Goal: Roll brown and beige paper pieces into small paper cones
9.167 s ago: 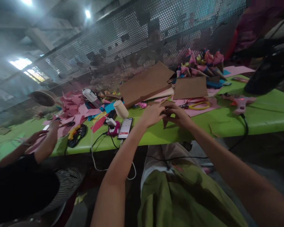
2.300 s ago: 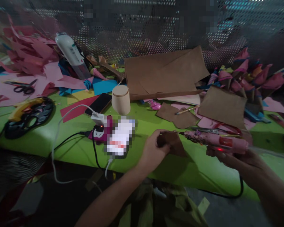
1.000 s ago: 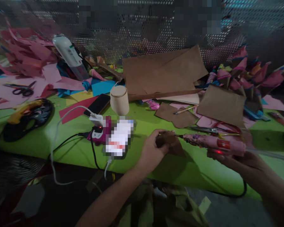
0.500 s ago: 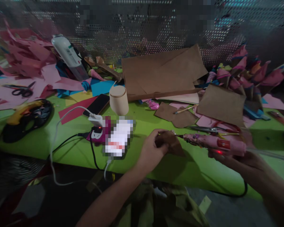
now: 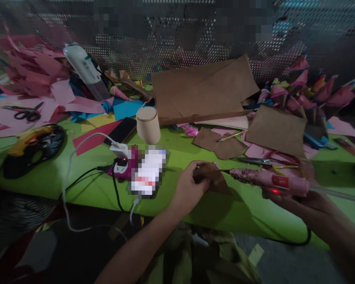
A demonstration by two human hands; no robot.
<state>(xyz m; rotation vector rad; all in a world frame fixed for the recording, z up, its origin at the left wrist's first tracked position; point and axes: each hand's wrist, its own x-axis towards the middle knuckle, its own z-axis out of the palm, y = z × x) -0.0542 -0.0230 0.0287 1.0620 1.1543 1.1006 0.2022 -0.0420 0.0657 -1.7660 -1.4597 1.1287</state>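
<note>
My left hand (image 5: 188, 185) is closed on a small folded piece of brown paper (image 5: 215, 179), held just above the green table (image 5: 85, 185). My right hand (image 5: 296, 197) grips a pink hot glue gun (image 5: 269, 180) with a red light lit on its body. The gun points left and its thin nozzle touches the edge of the brown paper. A black cord (image 5: 298, 241) hangs from the gun over the table's front edge.
A phone on a charger (image 5: 148, 171) lies left of my hand, beside a beige paper cup (image 5: 148, 125) and a black phone (image 5: 120, 131). Brown card sheets (image 5: 201, 92), scissors (image 5: 266, 161), paper cones (image 5: 298, 98), pink scraps (image 5: 32, 75) and a white bottle (image 5: 85, 71) crowd the back.
Almost nothing has shifted over the last second; both hands hold their places with the nozzle at the paper. Nine seconds ago both hands were folding the paper and the gun lay on the table.
</note>
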